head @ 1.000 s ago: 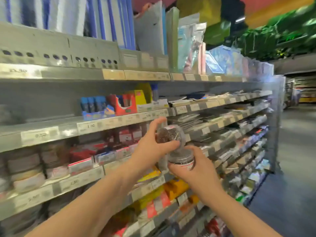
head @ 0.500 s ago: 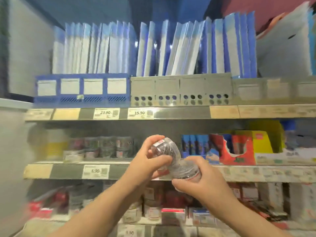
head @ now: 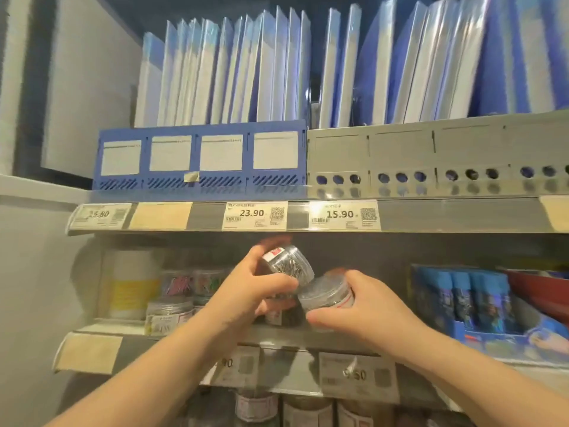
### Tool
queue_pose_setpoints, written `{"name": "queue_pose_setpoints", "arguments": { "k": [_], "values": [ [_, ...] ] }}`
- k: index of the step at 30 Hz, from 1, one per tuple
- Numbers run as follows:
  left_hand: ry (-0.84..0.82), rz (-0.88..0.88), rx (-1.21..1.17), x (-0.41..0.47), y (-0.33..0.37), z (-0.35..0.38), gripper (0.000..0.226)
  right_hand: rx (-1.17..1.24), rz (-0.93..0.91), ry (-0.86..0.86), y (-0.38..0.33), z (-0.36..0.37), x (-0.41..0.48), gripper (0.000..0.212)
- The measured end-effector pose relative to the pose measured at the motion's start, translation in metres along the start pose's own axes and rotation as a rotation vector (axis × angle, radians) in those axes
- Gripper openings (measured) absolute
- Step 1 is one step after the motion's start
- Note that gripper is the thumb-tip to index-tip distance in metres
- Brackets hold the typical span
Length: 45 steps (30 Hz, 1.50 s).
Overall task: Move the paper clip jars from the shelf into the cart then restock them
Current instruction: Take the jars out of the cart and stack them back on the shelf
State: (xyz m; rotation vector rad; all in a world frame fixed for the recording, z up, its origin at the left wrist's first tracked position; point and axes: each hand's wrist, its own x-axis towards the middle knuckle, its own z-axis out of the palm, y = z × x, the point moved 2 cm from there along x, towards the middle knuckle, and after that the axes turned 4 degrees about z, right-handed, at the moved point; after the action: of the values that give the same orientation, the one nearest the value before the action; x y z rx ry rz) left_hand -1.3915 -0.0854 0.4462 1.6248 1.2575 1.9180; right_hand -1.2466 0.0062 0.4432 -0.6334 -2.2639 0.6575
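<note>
Blur is smearing the jar labels, and the left hand (head: pixel 246 291) is hiding part of a dark jar (head: pixel 289 317) behind it. Both hands are gripping clear jars of silver paper clips above the front edge of the shelf (head: pixel 147 346): the left hand the tilted upper jar (head: pixel 289 263), the right hand (head: pixel 363 309) the lower jar (head: pixel 326 295), the two touching. Other jars (head: pixel 169 312) are standing toward its left end

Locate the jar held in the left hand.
In the head view, the jar sits centre frame, tilted in the left hand, just below the 23.90 price tag and up-left of the second jar in the right hand.
</note>
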Motion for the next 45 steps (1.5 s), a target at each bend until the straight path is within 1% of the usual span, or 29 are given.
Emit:
{"name": "queue_pose_setpoints", "arguments": {
  "k": [2, 5, 6, 9, 11, 12, 16, 19, 21, 22, 25, 27, 31, 32, 35, 37, 39, 41, 45],
  "values": [
    [0.004, 0.033, 0.052, 0.011, -0.006, -0.004, 0.056, -0.036, 0.049, -0.048, 0.0, 0.0, 0.01, 0.034],
    [0.05, 0.114, 0.241, 0.025, -0.018, -0.009, 0.065, -0.12, 0.131, -0.11, 0.006, -0.001, 0.027, 0.046],
    [0.074, 0.128, 0.296, 0.028, -0.02, -0.009, 0.068, -0.127, 0.156, -0.127, 0.009, -0.003, 0.031, 0.045],
    [0.073, 0.153, 0.335, 0.032, -0.024, -0.009, 0.072, -0.147, 0.174, -0.192, 0.015, -0.006, 0.046, 0.033],
    [0.047, 0.137, 0.351, 0.034, -0.023, -0.007, 0.075, -0.248, 0.193, -0.215, 0.021, -0.007, 0.058, 0.031],
    [0.026, 0.134, 0.367, 0.035, -0.023, -0.004, 0.073, -0.283, 0.212, -0.213, 0.025, -0.009, 0.063, 0.031],
    [-0.024, 0.084, 0.406, 0.04, -0.023, 0.015, 0.055, -0.299, 0.281, -0.219, 0.041, -0.012, 0.085, 0.038],
    [-0.073, 0.003, 0.339, 0.044, -0.024, 0.023, 0.05, -0.33, 0.308, -0.225, 0.051, -0.011, 0.102, 0.036],
    [-0.104, -0.023, 0.315, 0.043, -0.028, 0.022, 0.051, -0.354, 0.307, -0.252, 0.056, -0.009, 0.113, 0.035],
    [-0.113, -0.022, 0.321, 0.042, -0.029, 0.021, 0.053, -0.37, 0.306, -0.271, 0.059, -0.008, 0.118, 0.038],
    [-0.129, 0.003, 0.409, 0.041, -0.032, 0.018, 0.051, -0.402, 0.303, -0.334, 0.067, 0.0, 0.132, 0.05],
    [-0.117, 0.007, 0.448, 0.041, -0.034, 0.016, 0.052, -0.404, 0.296, -0.357, 0.069, 0.005, 0.138, 0.05],
    [-0.099, -0.037, 0.316, 0.043, -0.035, 0.019, 0.056, -0.36, 0.297, -0.392, 0.075, 0.009, 0.145, 0.04],
    [-0.098, -0.046, 0.308, 0.043, -0.035, 0.02, 0.056, -0.342, 0.304, -0.404, 0.078, 0.01, 0.146, 0.04],
    [-0.087, -0.03, 0.31, 0.043, -0.034, 0.021, 0.057, -0.317, 0.32, -0.432, 0.082, 0.008, 0.15, 0.049],
    [-0.071, -0.004, 0.354, 0.042, -0.033, 0.02, 0.056, -0.338, 0.293, -0.475, 0.082, 0.004, 0.153, 0.049],
    [-0.066, 0.008, 0.464, 0.042, -0.032, 0.019, 0.058, -0.397, 0.249, -0.528, 0.079, -0.001, 0.156, 0.054],
    [-0.102, -0.009, 0.531, 0.041, -0.031, 0.019, 0.06, -0.464, 0.191, -0.54, 0.077, -0.006, 0.157, 0.059],
    [-0.203, -0.054, 0.548, 0.039, -0.034, 0.02, 0.058, -0.637, 0.07, -0.577, 0.07, -0.007, 0.159, 0.066]
  ]
}}
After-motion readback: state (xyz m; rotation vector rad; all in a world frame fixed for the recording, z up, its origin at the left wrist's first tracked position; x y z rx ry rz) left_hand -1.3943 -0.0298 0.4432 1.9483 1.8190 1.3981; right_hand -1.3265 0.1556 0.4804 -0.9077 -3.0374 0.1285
